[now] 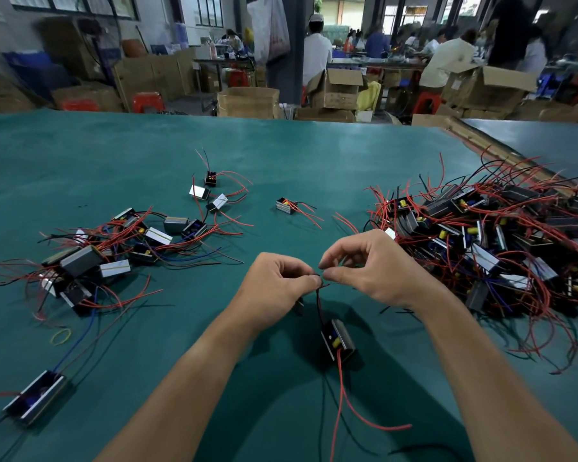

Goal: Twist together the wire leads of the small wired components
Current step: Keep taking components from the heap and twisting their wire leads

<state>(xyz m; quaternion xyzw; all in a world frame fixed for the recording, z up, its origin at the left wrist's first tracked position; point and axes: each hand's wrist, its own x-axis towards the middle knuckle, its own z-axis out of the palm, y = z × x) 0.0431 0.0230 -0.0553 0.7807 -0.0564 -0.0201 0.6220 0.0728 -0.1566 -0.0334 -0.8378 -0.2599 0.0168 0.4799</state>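
Note:
A small black boxed component [337,340] with a yellow part inside hangs by its black and red leads [319,296] just above the green table [281,155]. My left hand [274,281] and my right hand [374,265] meet at the upper ends of those leads, thumbs and forefingers pinching the wire tips between them. Longer red leads [351,405] trail from the component's lower end toward me. A second small dark piece [299,305] peeks out under my left hand.
A big heap of the same components with red and black wires [488,238] lies at the right. A smaller scattered group [114,248] lies at the left, one loose unit [35,396] near the front left edge, another [287,205] mid-table. A yellow rubber band [60,336] lies left. People and cardboard boxes fill the background.

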